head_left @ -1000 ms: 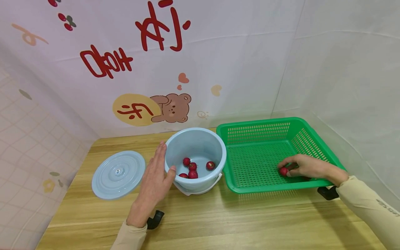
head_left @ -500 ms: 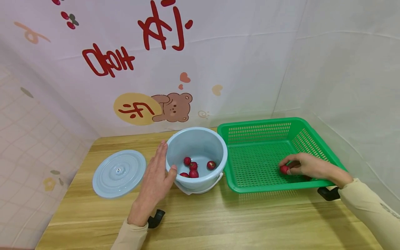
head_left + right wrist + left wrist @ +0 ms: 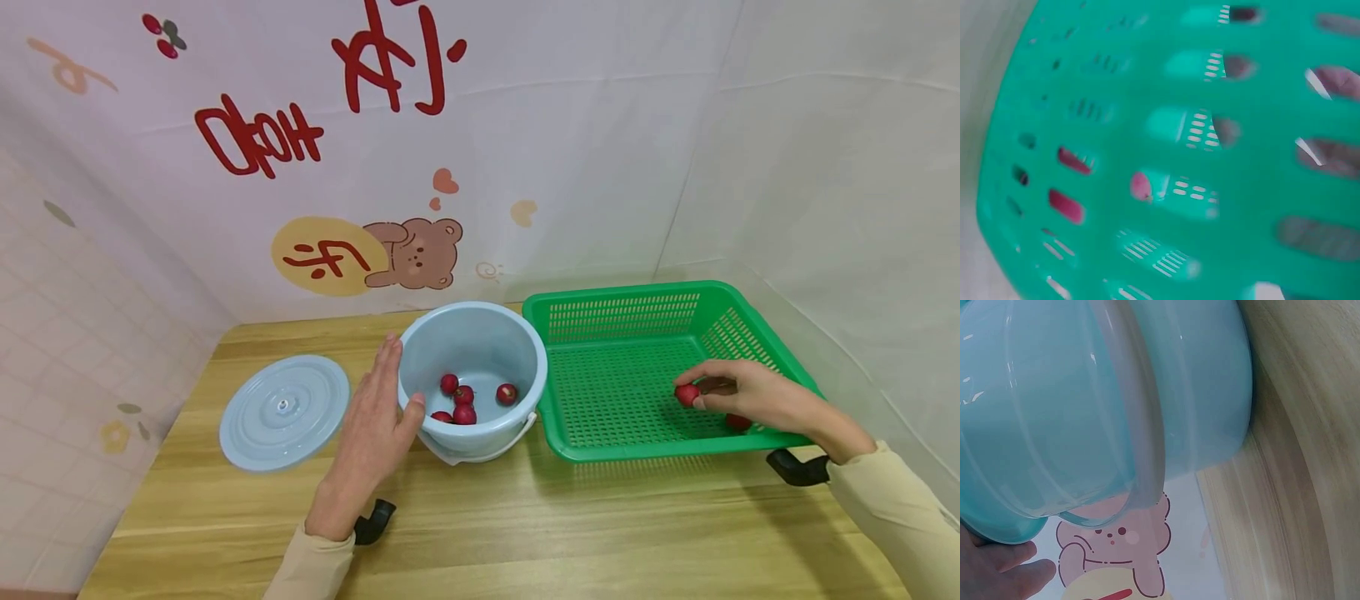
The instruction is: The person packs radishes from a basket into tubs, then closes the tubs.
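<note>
In the head view my right hand (image 3: pixel 768 402) pinches a small round red radish (image 3: pixel 686 395) between thumb and fingertips, a little above the floor of the green basket (image 3: pixel 615 454). Another radish (image 3: pixel 738 422) lies in the basket below that hand, partly covered. My left hand (image 3: pixel 367 433) rests against the left rim of the light blue bucket (image 3: pixel 480 437) with its fingers straight. Several radishes (image 3: pixel 464 414) lie at the bottom of the bucket. In the right wrist view the basket wall (image 3: pixel 1116 250) hides most of the right hand.
A light blue lid (image 3: pixel 285 412) lies on the wooden table (image 3: pixel 525 533) left of the bucket. The bucket's handle (image 3: pixel 1141 406) hangs down its side. Behind the table hangs a printed white cloth (image 3: pixel 600 167); the right side is walled by cloth too.
My right hand has lifted slightly and shifted right with the radish, baring another radish beneath it. The left hand stays at the bucket rim.
</note>
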Demonstrator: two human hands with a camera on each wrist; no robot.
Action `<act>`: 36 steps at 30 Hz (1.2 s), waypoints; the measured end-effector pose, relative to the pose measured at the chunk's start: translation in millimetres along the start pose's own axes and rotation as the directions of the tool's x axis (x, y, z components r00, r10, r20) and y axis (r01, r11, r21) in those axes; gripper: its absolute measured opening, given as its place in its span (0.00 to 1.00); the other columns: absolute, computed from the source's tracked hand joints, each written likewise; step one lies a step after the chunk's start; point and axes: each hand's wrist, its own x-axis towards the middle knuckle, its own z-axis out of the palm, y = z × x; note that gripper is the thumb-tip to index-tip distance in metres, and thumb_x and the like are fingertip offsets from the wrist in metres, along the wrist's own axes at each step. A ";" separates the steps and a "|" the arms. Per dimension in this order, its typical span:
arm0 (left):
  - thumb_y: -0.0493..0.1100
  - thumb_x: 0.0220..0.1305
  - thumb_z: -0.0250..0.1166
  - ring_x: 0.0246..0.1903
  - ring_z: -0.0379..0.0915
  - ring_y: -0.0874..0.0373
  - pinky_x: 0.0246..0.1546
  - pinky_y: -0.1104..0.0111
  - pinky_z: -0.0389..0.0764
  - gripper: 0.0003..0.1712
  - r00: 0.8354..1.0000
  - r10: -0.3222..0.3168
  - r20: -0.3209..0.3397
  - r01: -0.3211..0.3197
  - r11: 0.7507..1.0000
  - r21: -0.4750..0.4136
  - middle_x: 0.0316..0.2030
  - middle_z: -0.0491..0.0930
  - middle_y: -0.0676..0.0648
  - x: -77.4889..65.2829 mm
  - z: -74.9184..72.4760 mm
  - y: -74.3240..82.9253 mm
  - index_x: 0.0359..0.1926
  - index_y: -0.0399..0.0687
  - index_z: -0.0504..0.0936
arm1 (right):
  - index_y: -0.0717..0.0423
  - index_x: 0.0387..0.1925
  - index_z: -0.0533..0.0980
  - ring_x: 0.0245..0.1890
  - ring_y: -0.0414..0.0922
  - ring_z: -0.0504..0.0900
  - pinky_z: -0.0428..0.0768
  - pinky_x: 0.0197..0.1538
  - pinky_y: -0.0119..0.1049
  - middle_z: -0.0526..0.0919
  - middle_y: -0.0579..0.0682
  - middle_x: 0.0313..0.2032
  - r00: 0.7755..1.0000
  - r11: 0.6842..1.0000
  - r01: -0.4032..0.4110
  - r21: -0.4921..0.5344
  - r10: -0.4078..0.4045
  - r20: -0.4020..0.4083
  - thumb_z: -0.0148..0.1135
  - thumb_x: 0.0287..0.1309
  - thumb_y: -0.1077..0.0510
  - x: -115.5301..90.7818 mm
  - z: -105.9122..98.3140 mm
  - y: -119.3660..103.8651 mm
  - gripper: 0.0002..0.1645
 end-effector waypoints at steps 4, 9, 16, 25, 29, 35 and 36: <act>0.52 0.73 0.53 0.80 0.44 0.49 0.74 0.39 0.56 0.44 1.000 -0.003 0.003 0.003 1.000 0.002 0.83 0.46 0.47 -0.1 0.0 0.5 0.83 0.43 0.49 | 0.53 0.62 0.79 0.41 0.44 0.85 0.78 0.35 0.34 0.87 0.48 0.50 0.999 1.000 0.001 -0.002 -0.001 -0.039 0.64 0.71 0.54 -3.8 1.8 -5.4 0.21; 0.52 0.74 0.53 0.80 0.44 0.49 0.74 0.39 0.55 0.44 1.000 -0.003 0.002 0.003 1.000 0.001 0.83 0.45 0.48 0.0 0.1 0.5 0.83 0.43 0.49 | 0.49 0.61 0.80 0.41 0.45 0.86 0.78 0.34 0.34 0.87 0.46 0.50 0.996 0.999 0.044 -0.005 -0.044 -0.078 0.64 0.72 0.54 -8.4 3.5 -11.5 0.19; 0.53 0.74 0.52 0.80 0.44 0.48 0.74 0.38 0.55 0.44 1.000 -0.001 0.000 0.001 1.000 -0.003 0.82 0.47 0.46 -0.7 0.6 0.1 0.83 0.43 0.49 | 0.45 0.62 0.79 0.28 0.45 0.80 0.76 0.24 0.39 0.86 0.49 0.50 0.990 0.994 0.093 0.058 -0.086 -0.111 0.62 0.72 0.58 -15.4 3.8 -22.2 0.19; 0.49 0.73 0.55 0.80 0.45 0.47 0.73 0.37 0.56 0.43 1.000 0.012 -0.013 -0.012 1.000 -0.001 0.82 0.48 0.44 -0.2 1.3 -0.6 0.82 0.41 0.50 | 0.49 0.63 0.78 0.28 0.43 0.80 0.77 0.22 0.38 0.87 0.47 0.48 0.981 0.991 0.117 0.058 -0.107 -0.162 0.61 0.73 0.60 -18.2 6.6 -40.1 0.20; 0.51 0.74 0.53 0.80 0.44 0.49 0.73 0.38 0.56 0.43 1.000 0.004 -0.005 -0.004 1.000 -0.003 0.82 0.48 0.45 -0.6 0.9 -0.5 0.82 0.42 0.50 | 0.49 0.63 0.78 0.29 0.42 0.79 0.76 0.21 0.38 0.87 0.45 0.47 0.976 0.989 0.134 0.059 -0.121 -0.183 0.61 0.73 0.61 -18.3 9.1 -49.5 0.20; 0.50 0.73 0.54 0.80 0.45 0.48 0.73 0.38 0.56 0.43 1.000 0.008 -0.005 -0.008 1.000 0.000 0.82 0.47 0.46 -0.3 0.5 -0.4 0.82 0.41 0.50 | 0.47 0.63 0.78 0.32 0.40 0.82 0.74 0.18 0.36 0.86 0.43 0.47 0.967 0.988 0.142 0.061 -0.125 -0.221 0.63 0.72 0.60 -16.2 14.5 -64.4 0.20; 0.50 0.73 0.54 0.80 0.45 0.48 0.73 0.38 0.56 0.43 1.000 0.009 -0.006 -0.009 1.000 0.001 0.82 0.47 0.46 -0.3 0.6 -0.4 0.82 0.41 0.50 | 0.47 0.62 0.79 0.35 0.39 0.83 0.76 0.20 0.35 0.85 0.42 0.48 0.963 0.986 0.157 0.048 -0.142 -0.231 0.63 0.71 0.61 -15.2 15.7 -66.7 0.21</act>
